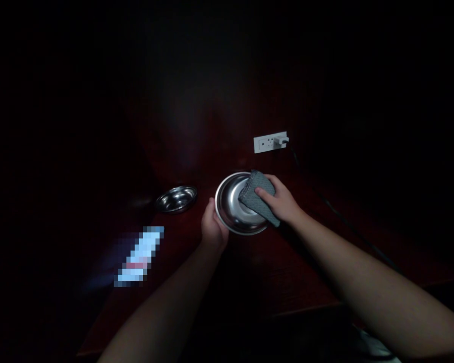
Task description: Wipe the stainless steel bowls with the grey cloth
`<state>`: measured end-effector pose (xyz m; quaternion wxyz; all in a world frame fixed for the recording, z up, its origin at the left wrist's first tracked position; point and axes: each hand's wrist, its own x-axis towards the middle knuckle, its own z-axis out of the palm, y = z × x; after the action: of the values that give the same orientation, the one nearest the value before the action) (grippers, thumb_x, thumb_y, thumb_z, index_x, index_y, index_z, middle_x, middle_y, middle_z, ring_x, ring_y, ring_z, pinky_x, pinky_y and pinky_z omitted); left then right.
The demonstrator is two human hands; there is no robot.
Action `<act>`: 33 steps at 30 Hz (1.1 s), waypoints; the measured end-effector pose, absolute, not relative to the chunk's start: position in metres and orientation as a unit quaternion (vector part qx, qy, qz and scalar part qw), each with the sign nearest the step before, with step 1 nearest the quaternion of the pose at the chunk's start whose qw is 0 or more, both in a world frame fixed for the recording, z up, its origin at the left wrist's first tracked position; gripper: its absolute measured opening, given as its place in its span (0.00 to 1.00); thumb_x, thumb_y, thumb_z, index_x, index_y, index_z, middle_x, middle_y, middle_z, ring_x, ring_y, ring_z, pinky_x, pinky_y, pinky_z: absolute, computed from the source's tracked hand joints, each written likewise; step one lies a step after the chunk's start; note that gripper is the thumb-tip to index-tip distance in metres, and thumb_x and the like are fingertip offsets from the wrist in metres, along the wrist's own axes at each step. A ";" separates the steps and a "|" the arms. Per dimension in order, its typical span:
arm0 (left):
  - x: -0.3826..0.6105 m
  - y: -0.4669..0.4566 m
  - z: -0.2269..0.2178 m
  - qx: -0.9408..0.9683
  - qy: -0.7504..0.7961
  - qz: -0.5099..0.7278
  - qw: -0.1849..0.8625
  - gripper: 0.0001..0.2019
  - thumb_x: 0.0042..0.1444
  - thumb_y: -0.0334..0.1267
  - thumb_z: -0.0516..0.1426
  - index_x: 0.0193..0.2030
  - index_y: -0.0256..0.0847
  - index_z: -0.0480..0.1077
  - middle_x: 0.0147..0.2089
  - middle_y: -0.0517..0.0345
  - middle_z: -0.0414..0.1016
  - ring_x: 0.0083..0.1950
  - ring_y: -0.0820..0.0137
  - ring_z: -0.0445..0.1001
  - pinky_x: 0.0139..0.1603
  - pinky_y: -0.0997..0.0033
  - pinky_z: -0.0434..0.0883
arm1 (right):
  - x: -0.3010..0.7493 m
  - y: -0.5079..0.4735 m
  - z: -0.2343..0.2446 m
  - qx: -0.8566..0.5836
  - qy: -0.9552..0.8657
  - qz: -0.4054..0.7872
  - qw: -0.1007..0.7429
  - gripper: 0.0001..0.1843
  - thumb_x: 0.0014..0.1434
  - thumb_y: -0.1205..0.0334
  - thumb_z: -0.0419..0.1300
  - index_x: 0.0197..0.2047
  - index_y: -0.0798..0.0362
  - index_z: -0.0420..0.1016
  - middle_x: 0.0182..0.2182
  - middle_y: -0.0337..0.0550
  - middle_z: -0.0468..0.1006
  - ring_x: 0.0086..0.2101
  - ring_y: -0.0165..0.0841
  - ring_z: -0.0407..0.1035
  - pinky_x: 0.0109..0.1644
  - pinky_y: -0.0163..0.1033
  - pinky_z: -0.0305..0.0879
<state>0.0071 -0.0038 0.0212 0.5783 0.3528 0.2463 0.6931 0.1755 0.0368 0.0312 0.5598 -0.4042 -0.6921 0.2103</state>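
A shiny steel bowl (227,204) is tilted toward me, its inside facing the camera. My left hand (214,227) grips its rim at the lower left, with the thumb up along the edge and the other fingers hidden behind. In my right hand (282,199) is a folded grey cloth (259,194), which lies over the right side of the bowl's rim and inside. The right thumb presses on the cloth, and the rest of those fingers are partly covered. Left of the bowl, a second steel bowl (177,199) rests on the dark red table.
On the wall behind is a white socket panel (265,143) with a plug in it. A dark cable (340,217) runs down the right side of the table (306,282). A bright, pixelated screen-like patch (139,257) lies at the left. The surroundings are very dark.
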 end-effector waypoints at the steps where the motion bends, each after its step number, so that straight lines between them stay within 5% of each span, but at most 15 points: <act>1: 0.007 -0.005 0.022 0.347 0.236 0.688 0.591 0.25 0.53 0.54 0.51 0.46 0.33 0.69 0.46 0.43 0.74 0.51 0.58 0.71 0.51 0.58 0.67 | 0.176 0.037 0.031 -0.405 -0.686 0.213 0.566 0.27 0.51 0.45 0.58 0.50 0.52 0.64 0.45 0.46 0.72 0.43 0.39 0.67 0.48 0.46 0.64; 9: 0.003 -0.013 0.005 0.446 0.272 0.598 0.608 0.23 0.50 0.45 0.59 0.53 0.49 0.61 0.53 0.56 0.70 0.49 0.63 0.72 0.47 0.59 0.71 | 0.182 0.037 0.031 -0.466 -0.642 0.168 0.586 0.27 0.49 0.42 0.58 0.45 0.51 0.62 0.39 0.44 0.71 0.38 0.38 0.67 0.43 0.44 0.64; 17: 0.003 -0.009 0.011 0.474 0.285 0.652 0.519 0.21 0.49 0.43 0.59 0.50 0.41 0.64 0.51 0.52 0.71 0.54 0.61 0.68 0.56 0.60 0.64 | 0.182 0.038 0.028 -0.442 -0.675 0.186 0.561 0.27 0.50 0.42 0.57 0.46 0.52 0.61 0.40 0.45 0.70 0.39 0.39 0.66 0.44 0.46 0.63; 33: -0.003 -0.002 0.002 0.476 0.292 0.647 0.519 0.25 0.42 0.34 0.63 0.48 0.43 0.61 0.46 0.57 0.71 0.47 0.67 0.71 0.51 0.63 0.67 | 0.183 0.038 0.030 -0.427 -0.682 0.171 0.568 0.26 0.50 0.45 0.58 0.46 0.52 0.60 0.40 0.45 0.69 0.39 0.39 0.66 0.43 0.45 0.62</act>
<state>-0.0029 -0.0016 0.0022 0.5189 0.4763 0.2916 0.6471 0.1831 0.0383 0.0300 0.5678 -0.4274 -0.6824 0.1712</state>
